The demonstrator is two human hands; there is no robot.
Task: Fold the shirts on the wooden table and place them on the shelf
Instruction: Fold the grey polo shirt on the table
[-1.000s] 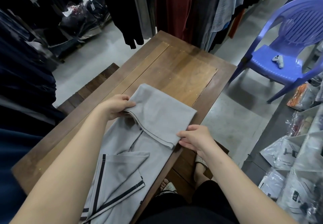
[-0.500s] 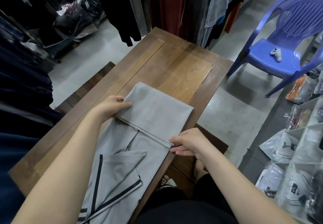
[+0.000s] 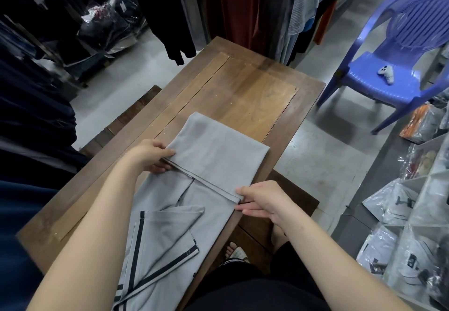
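The grey shirt (image 3: 218, 155) lies on the table (image 3: 243, 87), in the centre and lower centre of the frame. Its right edge sits close to the table's right edge.

The left hand (image 3: 148, 155) pinches the left corner of the doubled-over flap, thumb on top and fingers curled beneath. The right hand (image 3: 262, 201) pinches the right corner with its fingertips, the lower fingers straighter under the edge. Neither hand has hold of anything else.

The step in hand looks like the crosswise fold that shortens the shirt. To do it well, both corners should travel together at the same height. The hem edge should land square across the body, side edges stacked on side edges. A flat palm could then smooth the crease outward before letting go. The right corner needs care, since cloth there could slip off the table.

The shirt's long axis runs from the bottom left of the frame up and slightly right, along the table's length. The striped sleeve end points to the bottom of the frame and the folded end points to the top.
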